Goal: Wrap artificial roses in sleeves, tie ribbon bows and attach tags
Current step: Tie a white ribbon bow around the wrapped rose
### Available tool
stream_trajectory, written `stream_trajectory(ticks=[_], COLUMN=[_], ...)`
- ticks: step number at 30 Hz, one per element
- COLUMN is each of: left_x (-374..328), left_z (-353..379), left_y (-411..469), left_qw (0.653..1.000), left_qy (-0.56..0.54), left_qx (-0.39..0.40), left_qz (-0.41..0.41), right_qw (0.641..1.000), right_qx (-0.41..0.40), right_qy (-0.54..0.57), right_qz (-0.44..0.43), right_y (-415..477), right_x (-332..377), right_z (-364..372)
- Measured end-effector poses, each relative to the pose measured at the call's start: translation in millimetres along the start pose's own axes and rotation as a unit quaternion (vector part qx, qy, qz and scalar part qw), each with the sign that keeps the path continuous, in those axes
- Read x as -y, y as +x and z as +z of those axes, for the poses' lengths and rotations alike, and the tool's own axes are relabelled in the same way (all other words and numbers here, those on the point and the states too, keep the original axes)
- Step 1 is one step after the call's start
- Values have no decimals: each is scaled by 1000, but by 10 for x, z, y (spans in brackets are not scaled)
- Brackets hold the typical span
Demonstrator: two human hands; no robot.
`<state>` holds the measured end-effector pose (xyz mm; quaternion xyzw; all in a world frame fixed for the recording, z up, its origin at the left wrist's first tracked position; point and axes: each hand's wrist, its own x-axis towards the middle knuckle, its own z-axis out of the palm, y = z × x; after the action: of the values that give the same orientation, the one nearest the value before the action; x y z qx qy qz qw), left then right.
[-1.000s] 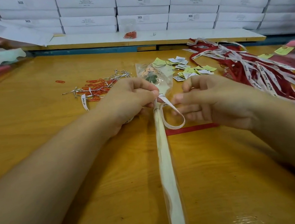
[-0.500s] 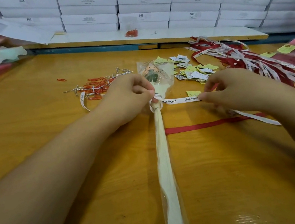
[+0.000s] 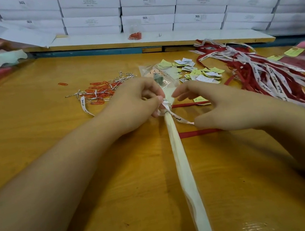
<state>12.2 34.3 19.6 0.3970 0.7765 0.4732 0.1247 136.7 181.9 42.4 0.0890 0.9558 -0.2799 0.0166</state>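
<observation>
The rose lies on the counter at frame centre. Its cream stem runs to the bottom edge and its head points toward the top, enclosed in a clear sleeve. The left grip is closed: curled fingers and thumb pinch the white ribbon where it wraps the sleeve neck. The right grip is open, with fingers extended toward the sleeve. The ribbon's free tail ends at its thumb; whether the thumb touches it cannot be told. A red ribbon lies flat on the counter, extending right from the stem. Tags are scattered just right of the rose head. A ribbon pile fills the right of the frame. Paper clips lie left of the left grip. White boxes are stacked along the top.
</observation>
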Motion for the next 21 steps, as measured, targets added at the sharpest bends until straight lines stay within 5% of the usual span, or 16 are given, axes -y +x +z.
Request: stream_trajectory(ticks=[6, 10, 15, 21], left_x=[-27, -21, -26, -1], left_z=[21, 46, 70, 66], left_y=[13, -9, 9, 21], left_qw=[999, 997, 998, 1000], left_qy=[-35, -72, -60, -6], left_qx=[-13, -8, -7, -26], left_qz=[2, -5, -1, 2], right_qw=[984, 982, 962, 965], right_qx=[-168, -171, -142, -189], right_qy=[59, 75, 231, 183], right_qz=[-16, -4, 21, 12], right_y=[128, 205, 186, 172], right_x=[48, 16, -6, -46], right_z=[190, 264, 263, 248])
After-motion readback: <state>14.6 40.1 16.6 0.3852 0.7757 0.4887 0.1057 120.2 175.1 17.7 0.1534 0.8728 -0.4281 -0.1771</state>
